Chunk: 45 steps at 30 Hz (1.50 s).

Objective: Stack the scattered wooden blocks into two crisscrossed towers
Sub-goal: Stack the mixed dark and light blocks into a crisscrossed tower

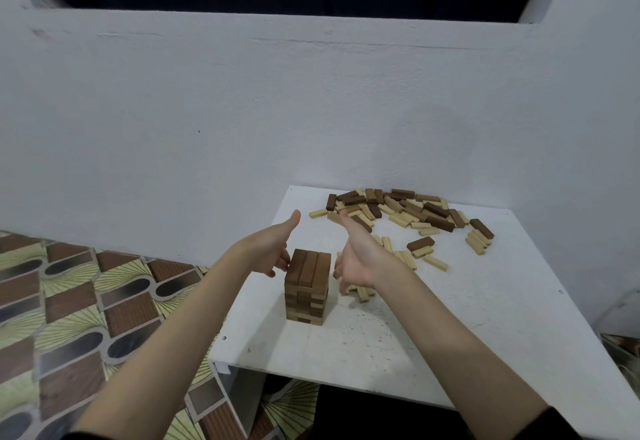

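On the table [450,335], the tower [306,287] stands near-left — loose blocks [408,213] lie scattered behind, rightward.

Looks like a room in a home: a small white table [450,353] is pushed against a plain white wall [242,110], with patterned vinyl flooring [69,301] laid underneath.

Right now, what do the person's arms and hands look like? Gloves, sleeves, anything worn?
Both hands bare: no gloves, rings or watch visible on the left hand or right hand. Forearms are bare up to dark sleeves, which show only at the bottom edge of the view. No markings or cables visible.
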Each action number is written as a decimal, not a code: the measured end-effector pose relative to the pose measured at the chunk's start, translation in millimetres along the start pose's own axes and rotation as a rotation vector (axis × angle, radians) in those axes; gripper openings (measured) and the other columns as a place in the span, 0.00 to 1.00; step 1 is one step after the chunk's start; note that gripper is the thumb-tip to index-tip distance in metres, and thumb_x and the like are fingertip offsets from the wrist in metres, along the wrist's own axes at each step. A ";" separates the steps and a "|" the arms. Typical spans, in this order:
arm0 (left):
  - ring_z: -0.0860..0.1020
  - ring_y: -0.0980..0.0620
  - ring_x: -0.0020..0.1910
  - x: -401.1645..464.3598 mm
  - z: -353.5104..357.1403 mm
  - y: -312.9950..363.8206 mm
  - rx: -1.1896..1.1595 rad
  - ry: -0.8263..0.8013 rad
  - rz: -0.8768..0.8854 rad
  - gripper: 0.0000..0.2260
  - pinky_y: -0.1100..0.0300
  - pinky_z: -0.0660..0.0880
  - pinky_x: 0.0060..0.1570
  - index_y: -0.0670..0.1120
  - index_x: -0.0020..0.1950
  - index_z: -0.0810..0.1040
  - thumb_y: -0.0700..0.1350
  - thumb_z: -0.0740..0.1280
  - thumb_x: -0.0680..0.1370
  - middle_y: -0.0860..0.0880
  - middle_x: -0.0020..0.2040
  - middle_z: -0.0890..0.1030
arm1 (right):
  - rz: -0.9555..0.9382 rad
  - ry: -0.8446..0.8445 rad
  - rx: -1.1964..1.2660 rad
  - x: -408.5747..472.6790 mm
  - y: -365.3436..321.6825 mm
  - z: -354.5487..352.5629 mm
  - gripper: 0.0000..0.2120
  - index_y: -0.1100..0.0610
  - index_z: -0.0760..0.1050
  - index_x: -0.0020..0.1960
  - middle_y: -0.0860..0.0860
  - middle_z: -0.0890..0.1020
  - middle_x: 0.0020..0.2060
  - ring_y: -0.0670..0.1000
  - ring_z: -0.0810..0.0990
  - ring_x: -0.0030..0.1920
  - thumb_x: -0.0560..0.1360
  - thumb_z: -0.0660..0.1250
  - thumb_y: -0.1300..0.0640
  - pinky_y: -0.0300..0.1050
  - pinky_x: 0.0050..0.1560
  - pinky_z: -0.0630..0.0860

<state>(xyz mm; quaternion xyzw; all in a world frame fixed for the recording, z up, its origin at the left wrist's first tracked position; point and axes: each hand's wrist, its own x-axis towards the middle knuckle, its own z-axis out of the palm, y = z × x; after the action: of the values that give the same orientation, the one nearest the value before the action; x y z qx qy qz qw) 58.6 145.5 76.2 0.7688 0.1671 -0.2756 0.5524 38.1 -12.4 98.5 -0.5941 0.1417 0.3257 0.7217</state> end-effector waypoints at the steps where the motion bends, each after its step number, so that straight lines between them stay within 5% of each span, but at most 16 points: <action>1: 0.64 0.38 0.71 0.3 -0.5 -3.1 0.007 0.000 -0.011 0.43 0.42 0.56 0.71 0.36 0.76 0.45 0.69 0.46 0.76 0.33 0.73 0.60 | 0.020 0.003 -0.002 1.9 2.6 -1.4 0.39 0.54 0.38 0.78 0.66 0.47 0.75 0.65 0.46 0.76 0.78 0.52 0.35 0.65 0.72 0.38; 4: 0.63 0.38 0.71 2.5 -0.7 -11.9 -0.012 -0.025 -0.044 0.44 0.42 0.54 0.71 0.36 0.76 0.43 0.70 0.44 0.75 0.33 0.74 0.58 | 0.059 0.019 0.022 5.7 9.9 -4.5 0.41 0.53 0.36 0.77 0.67 0.46 0.75 0.66 0.45 0.75 0.77 0.49 0.31 0.67 0.71 0.35; 8: 0.64 0.39 0.71 3.2 3.0 -13.3 -0.053 -0.045 -0.038 0.43 0.42 0.53 0.71 0.37 0.76 0.41 0.70 0.42 0.75 0.34 0.74 0.57 | 0.036 -0.027 0.056 -5.2 10.8 -1.4 0.37 0.57 0.39 0.78 0.67 0.58 0.73 0.64 0.58 0.74 0.79 0.47 0.35 0.57 0.71 0.54; 14: 0.63 0.38 0.72 5.0 5.0 -12.5 -0.034 -0.068 -0.039 0.43 0.41 0.52 0.72 0.37 0.76 0.40 0.70 0.43 0.75 0.34 0.74 0.57 | 0.051 -0.041 0.063 -8.3 9.5 3.6 0.39 0.56 0.37 0.77 0.67 0.54 0.74 0.62 0.54 0.75 0.78 0.47 0.34 0.56 0.73 0.51; 19: 0.61 0.36 0.72 2.1 4.3 -10.3 -0.011 -0.030 -0.045 0.43 0.43 0.53 0.72 0.39 0.76 0.41 0.70 0.43 0.75 0.33 0.74 0.55 | 0.030 -0.031 0.058 -17.7 8.2 4.9 0.36 0.59 0.44 0.78 0.64 0.60 0.73 0.61 0.60 0.73 0.80 0.47 0.37 0.53 0.67 0.61; 27: 0.66 0.36 0.69 0.6 3.7 -13.8 0.010 -0.063 -0.067 0.42 0.44 0.54 0.72 0.38 0.76 0.40 0.69 0.42 0.76 0.32 0.73 0.59 | 0.045 -0.030 0.083 -21.0 12.2 8.1 0.39 0.59 0.39 0.77 0.66 0.55 0.74 0.62 0.54 0.75 0.79 0.46 0.35 0.55 0.71 0.55; 38: 0.67 0.35 0.68 3.7 2.6 -29.5 -0.016 -0.106 -0.078 0.41 0.43 0.51 0.72 0.40 0.76 0.38 0.69 0.40 0.76 0.30 0.71 0.62 | 0.079 -0.059 0.055 -19.7 22.4 10.7 0.39 0.65 0.52 0.76 0.66 0.64 0.71 0.63 0.61 0.73 0.79 0.42 0.35 0.54 0.69 0.58; 45: 0.63 0.38 0.71 11.6 -1.3 -31.8 -0.038 -0.043 -0.029 0.41 0.45 0.53 0.71 0.40 0.77 0.41 0.70 0.41 0.76 0.32 0.73 0.59 | 0.079 -0.033 0.080 -14.5 22.7 8.3 0.40 0.62 0.48 0.77 0.64 0.61 0.73 0.62 0.58 0.74 0.78 0.43 0.33 0.54 0.70 0.57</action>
<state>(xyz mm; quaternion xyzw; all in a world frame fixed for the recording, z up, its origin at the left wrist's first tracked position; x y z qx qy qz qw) 50.2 156.8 45.4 0.7496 0.1715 -0.2967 0.5663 11.3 -7.0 91.9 -0.5532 0.1663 0.3577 0.7337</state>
